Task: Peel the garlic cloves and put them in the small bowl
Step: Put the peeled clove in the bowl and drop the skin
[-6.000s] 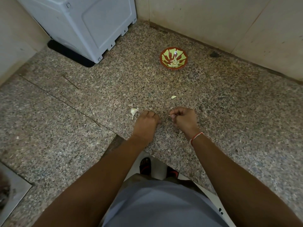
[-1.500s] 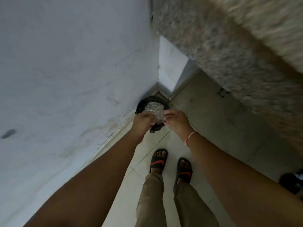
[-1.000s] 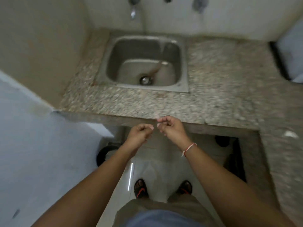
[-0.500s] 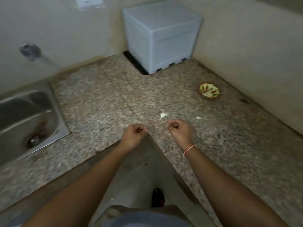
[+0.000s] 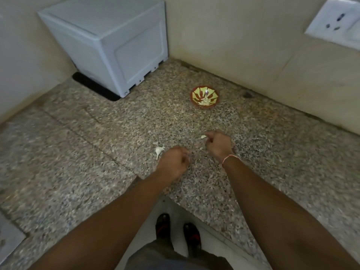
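Both hands are held low over a speckled granite counter (image 5: 97, 152), near its front edge. The left hand (image 5: 172, 164) has its fingers curled in toward the palm; whether anything is pinched inside them cannot be told, as the frame is blurred there. The right hand (image 5: 219, 146), a thin red-and-white thread (image 5: 229, 157) at its wrist, is also curled, fingertips drawn together — they lie right beside a small pale garlic clove (image 5: 203, 136) on the counter, but whether they touch or grip it cannot be told. Just to the left of the left hand lies a white scrap of garlic skin (image 5: 158, 151), apart from the knuckles. Farther back, near the right-hand wall, stands the small bowl (image 5: 204, 96) — red rim, yellow-and-red pattern inside — with some pale pieces in its bottom. A white boxy appliance (image 5: 109, 39) fills the far left corner, and a white wall socket (image 5: 335, 24) sits at the upper right. Below the counter edge, two sandalled feet (image 5: 178, 228) stand on a pale floor.
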